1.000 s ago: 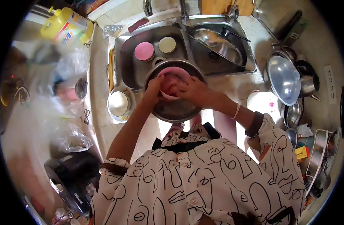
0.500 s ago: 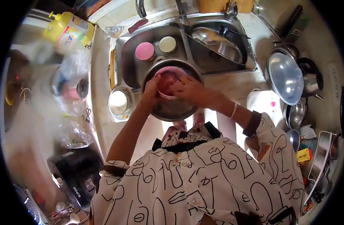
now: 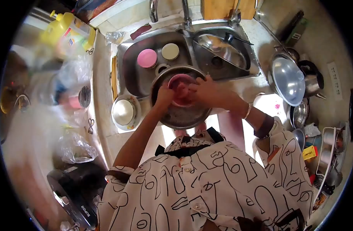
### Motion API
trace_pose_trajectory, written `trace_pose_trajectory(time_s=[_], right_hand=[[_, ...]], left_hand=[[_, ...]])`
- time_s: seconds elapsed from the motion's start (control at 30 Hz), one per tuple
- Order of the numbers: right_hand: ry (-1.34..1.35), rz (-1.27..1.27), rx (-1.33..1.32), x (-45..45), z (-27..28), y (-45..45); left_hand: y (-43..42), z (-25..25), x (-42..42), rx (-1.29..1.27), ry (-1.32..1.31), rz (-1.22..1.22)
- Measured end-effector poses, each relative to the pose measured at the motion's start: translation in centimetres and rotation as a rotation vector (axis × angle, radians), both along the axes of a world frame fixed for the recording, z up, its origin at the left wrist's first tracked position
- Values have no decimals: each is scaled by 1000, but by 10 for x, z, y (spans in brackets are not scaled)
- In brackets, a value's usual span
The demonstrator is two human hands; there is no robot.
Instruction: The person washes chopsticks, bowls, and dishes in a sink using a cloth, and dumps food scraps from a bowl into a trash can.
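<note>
A pink bowl (image 3: pixel 180 78) sits tilted within a wide metal basin (image 3: pixel 185 119) at the front edge of the sink. My left hand (image 3: pixel 165 97) grips the bowl's left rim, thumb toward the inside. Over the right rim curls my right hand (image 3: pixel 208 93), with its fingertips reaching into the bowl; whether they hold anything small is hidden. Reddish shading fills the bowl's inside, and I cannot make out its contents. Behind the basin, a pink round bowl (image 3: pixel 147 58) and a cream one (image 3: pixel 170 51) stand in the left sink (image 3: pixel 131 79).
The right sink holds a pan lid (image 3: pixel 222 48). On the left counter, a white bowl (image 3: pixel 123 112) rests in a patterned dish. A large translucent basin (image 3: pixel 288 79) leans at the right, near a kettle (image 3: pixel 313 81). A yellow jug (image 3: pixel 70 32) stands far left. Faucets rise behind the sinks.
Both hands, the pink bowl and the metal basin have shifted slightly right and down in view. My right hand has moved toward the bowl's right rim, its fingers more raised.
</note>
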State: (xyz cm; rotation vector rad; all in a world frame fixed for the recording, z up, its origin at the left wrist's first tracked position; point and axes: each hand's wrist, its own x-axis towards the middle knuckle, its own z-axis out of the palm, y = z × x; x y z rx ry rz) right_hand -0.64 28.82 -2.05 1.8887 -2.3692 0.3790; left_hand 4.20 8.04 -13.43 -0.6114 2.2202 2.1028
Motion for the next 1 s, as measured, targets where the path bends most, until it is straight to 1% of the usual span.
trace_pose_trajectory(time_s=[0.03, 0.07, 0.1, 0.13, 0.17, 0.23, 0.27, 0.3, 0.33, 0.37, 0.4, 0.43, 0.47, 0.5, 0.53, 0.57, 0.6, 0.63, 0.67, 0.7, 0.73, 0.77, 0.8, 0.83, 0.87, 0.9, 0.97, 1.0], right_hand=[[-33, -59, 178, -3, 0, -6], [-66, -116, 356, -4, 1, -11], [-67, -111, 358, -4, -3, -15], [-53, -116, 284, -3, -11, -18], [-38, -123, 211, -2, -18, -19], [-74, -165, 228, 4, -28, -31], [-109, -208, 239, 6, -34, -35], [-109, -210, 242, 7, -42, -36], [-108, -212, 144, 7, -49, -37], [-108, -214, 46, 7, -56, -37], [-109, -220, 48, 6, -50, -40], [-284, -253, 168, 4, -44, -44], [-460, -286, 287, 3, -38, -47], [-461, -292, 288, 2, -28, -49], [-516, -250, 319, 0, -17, -52], [-570, -207, 349, -2, -12, -55], [-570, -212, 346, -5, -17, -60], [-719, -179, 367, -10, -26, -65], [-869, -146, 386, -12, -35, -67], [-867, -151, 384, -12, -37, -67], [-996, -102, 225, -12, -37, -68], [-1118, -51, 63, -11, -38, -69], [-1116, -51, 61, -8, -39, -70], [-1081, -25, -119, -3, -40, -70], [-1041, 1, -298, 0, -40, -71], [-1040, 0, -298, -1, -48, -75], [-804, -30, -251, -3, -65, -84], [-806, -29, -253, 1, -58, -82]], left_hand=[[-5, -5, -2, -116, 27, -32], [-11, -9, -3, -339, -8, -198], [-15, -12, -4, -449, -31, -282], [-19, -14, -6, -559, -48, -366], [-22, -17, -9, -460, -133, -400], [-16, -2, -7, -355, -217, -434], [-9, 9, -3, -152, -274, -362], [-9, 6, -2, -51, -302, -328], [-8, 6, -2, 49, -330, -290], [-13, -11, -4, 135, -370, -265], [-12, -13, -5, 178, -390, -257], [-11, -15, -6, 221, -411, -247], [-9, -17, -6, 231, -336, -235], [-6, -12, -5, 240, -261, -221], [-3, 0, -5, 239, -259, -227], [-1, 12, -5, 165, -215, -243], [0, 20, -3, 91, -170, -257], [0, 20, 1, 90, -169, -262], [0, 20, 6, 50, -68, -271], [-1, 19, 9, 10, 33, -278], [-4, 3, 9, 8, 37, -280], [-8, -15, 9, 183, -97, -137], [-7, -12, 9, 357, -232, 8], [-8, -10, 9, 357, -232, 7], [-8, -8, 10, 626, -227, -2], [-4, 6, 11, 895, -220, -10], [13, 55, 19, 849, -225, 12], [17, 69, 23, 800, -230, 35]])
